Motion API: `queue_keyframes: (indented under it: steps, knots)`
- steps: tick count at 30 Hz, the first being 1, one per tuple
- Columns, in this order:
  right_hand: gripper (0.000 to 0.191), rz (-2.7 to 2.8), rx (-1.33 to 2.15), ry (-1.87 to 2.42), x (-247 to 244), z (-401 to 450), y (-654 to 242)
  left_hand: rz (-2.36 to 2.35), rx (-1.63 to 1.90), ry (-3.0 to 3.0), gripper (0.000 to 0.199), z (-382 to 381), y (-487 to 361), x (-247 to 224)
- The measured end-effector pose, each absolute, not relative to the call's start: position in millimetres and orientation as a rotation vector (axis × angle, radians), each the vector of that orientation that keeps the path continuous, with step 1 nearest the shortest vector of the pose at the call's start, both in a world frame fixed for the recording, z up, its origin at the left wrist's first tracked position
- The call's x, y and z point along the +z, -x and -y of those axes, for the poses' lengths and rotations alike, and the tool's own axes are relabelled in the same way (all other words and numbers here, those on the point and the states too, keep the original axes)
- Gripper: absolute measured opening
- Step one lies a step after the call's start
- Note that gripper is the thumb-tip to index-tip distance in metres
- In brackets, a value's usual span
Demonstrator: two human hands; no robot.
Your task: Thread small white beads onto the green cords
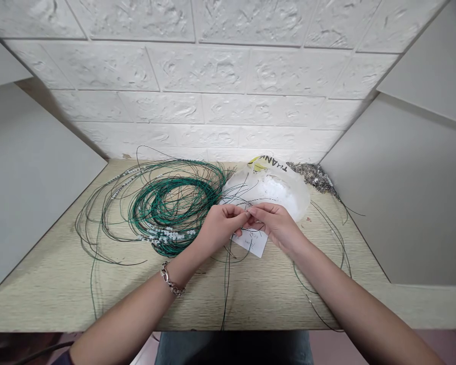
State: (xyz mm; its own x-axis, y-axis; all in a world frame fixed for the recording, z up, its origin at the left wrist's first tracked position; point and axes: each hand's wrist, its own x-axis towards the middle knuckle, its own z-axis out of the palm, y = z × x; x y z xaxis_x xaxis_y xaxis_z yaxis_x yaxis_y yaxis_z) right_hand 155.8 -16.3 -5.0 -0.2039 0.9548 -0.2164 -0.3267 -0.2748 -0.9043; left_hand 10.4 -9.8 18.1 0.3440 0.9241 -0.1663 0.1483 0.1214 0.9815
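Note:
My left hand (226, 225) is closed in a pinch, its thumb and fingertips meeting those of my right hand (277, 225). Thin green and black wires (228, 284) run down from below my left fingers past the table's front edge. My right hand is pinched too; whatever sits between its fingertips is too small to make out. Left of the hands lies a big coil of green and black wires (137, 205), with small white pieces (171, 234) strung on it. Under the hands lies a white paper slip (256, 247) with handwriting, partly covered.
Behind my hands, an opened plastic bag (300, 195) holds a heap of small white pieces (275, 190). A pile of tiny greyish metallic parts (313, 176) lies at the back right. Loose wires (342, 243) curve beside my right forearm. White panels (399, 203) flank the table, and a brick-patterned wall (220, 71) stands behind.

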Motion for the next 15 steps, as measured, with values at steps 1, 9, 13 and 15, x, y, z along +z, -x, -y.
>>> queue_keyframes:
  steps: [1, 9, 13, 15]
  knots:
    - [0.016, 0.927, 1.663, 1.035, -5.1, 16.0, -156.8, -1.065, 0.777, -1.332, 0.025, 9.3, -10.5, 17.1]
    - [0.018, 1.104, 1.514, 1.115, -1.2, 15.0, -161.1, -1.044, 0.808, -1.263, 0.029, 5.7, -10.2, 10.5]
    - [0.019, 1.282, 1.369, 1.189, 3.8, 16.7, -162.3, -1.051, 0.870, -1.322, 0.028, 6.2, -8.4, 11.2]
    - [0.021, 1.288, 1.386, 1.156, 3.8, 17.2, -162.4, -1.062, 0.896, -1.384, 0.023, 6.8, -7.5, 11.7]
